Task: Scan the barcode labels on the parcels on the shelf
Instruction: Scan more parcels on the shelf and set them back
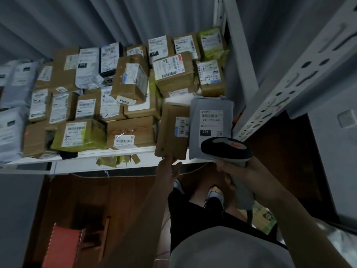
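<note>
Several cardboard and plastic-wrapped parcels with white barcode labels crowd the white shelf [108,154]. My right hand [237,171] grips a grey barcode scanner [226,147], whose head hangs over the lower edge of a grey plastic parcel [211,105] labelled 231. My left hand [168,172] reaches up with its fingers apart, the fingertips touching the bottom corner of a brown cardboard box [170,128] that stands at the shelf's front edge beside the grey parcel.
A perforated white shelf upright [286,88] slants along the right. An orange-red crate [63,246] sits on the dark wooden floor at lower left. My feet [214,196] stand below the shelf. White bagged parcels [11,132] fill the left end.
</note>
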